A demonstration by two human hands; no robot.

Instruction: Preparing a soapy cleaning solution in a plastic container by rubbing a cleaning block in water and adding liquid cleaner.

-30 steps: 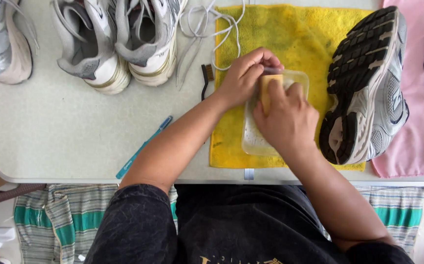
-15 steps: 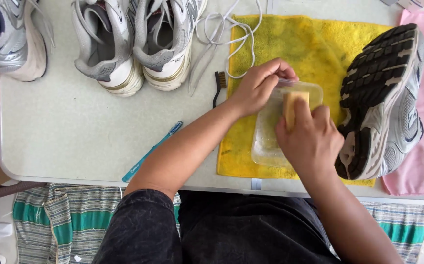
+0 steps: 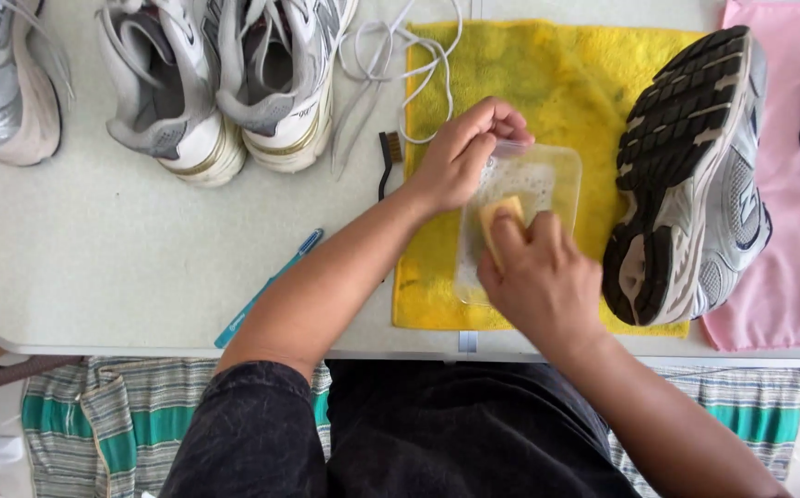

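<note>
- Head view: the left hand [image 3: 460,152] grips the far rim of a clear tub [image 3: 547,184], fingers curled over its edge to steady it.
- The right hand [image 3: 543,281] is closed on a yellow sponge [image 3: 501,214], pressing it down into the tub, which holds foamy liquid; the sponge sits at the tub's middle, mostly hidden under the fingers.
- The tub rests on a yellow towel [image 3: 547,83] that lies near the table [image 3: 123,267] edge. A hard push on the near side could tip the tub towards the person and spill suds over the edge onto their lap.
- The towel is soft and bunched, so the tub may rock or slide if the left hand eases off.
- A shoe [image 3: 695,175] lies on its side, sole showing, just beside the tub on the right. A quick lift of the sponge could knock it, or drip over the pink cloth [image 3: 787,138] beyond.
- White laces [image 3: 400,65] trail loose by the left hand; a sleeve or wrist could snag them and drag them into the liquid.
- A small brush [image 3: 387,157] lies partly under the left wrist and a blue pen [image 3: 271,286] under the forearm; either could be swept off the table by an elbow.
- A pair of shoes [image 3: 225,92] stands well apart on the left, out of splash range as I judge it.
</note>
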